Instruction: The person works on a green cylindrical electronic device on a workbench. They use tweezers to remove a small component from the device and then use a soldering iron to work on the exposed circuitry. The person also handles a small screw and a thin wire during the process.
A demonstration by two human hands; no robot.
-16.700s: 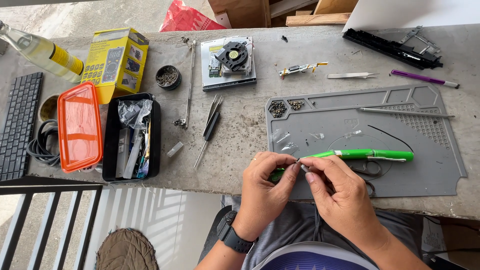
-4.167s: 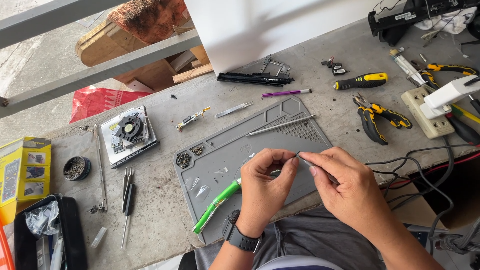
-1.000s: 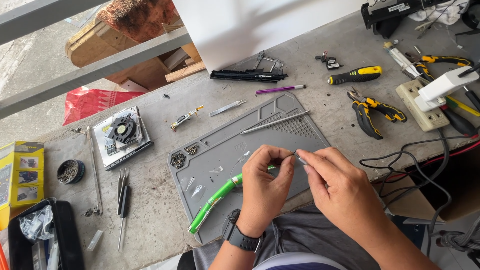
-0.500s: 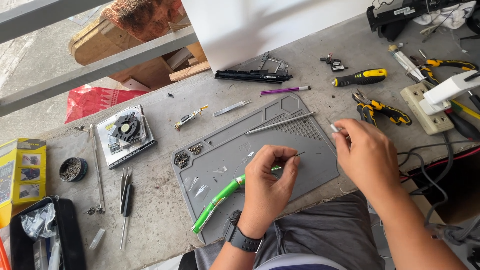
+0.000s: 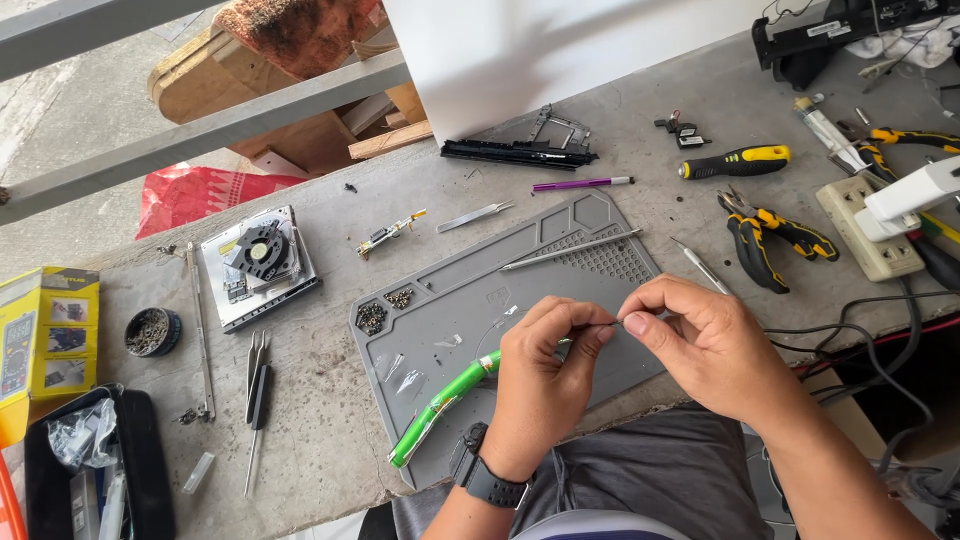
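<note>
My left hand (image 5: 545,385), with a black watch on the wrist, pinches a thin wire (image 5: 612,323) between thumb and forefinger over the near edge of the grey work mat (image 5: 470,300). My right hand (image 5: 705,345) meets it fingertip to fingertip and pinches the same wire's other end. A green-handled tool (image 5: 440,408) lies on the mat under my left hand, its front part hidden by the fingers. Small clear scraps lie on the mat to the left of my hands.
On the concrete bench: yellow-black pliers (image 5: 770,235), a yellow-black screwdriver (image 5: 735,162), a purple pen (image 5: 580,184), tweezers (image 5: 475,214), a fan assembly (image 5: 260,265), a screw tin (image 5: 152,332), a black tool case (image 5: 95,470), a power strip (image 5: 870,228) and cables at right.
My right hand, which had reached out to the right half a second ago, has come back to my left hand and pinches the wire again. The left hand stayed put.
</note>
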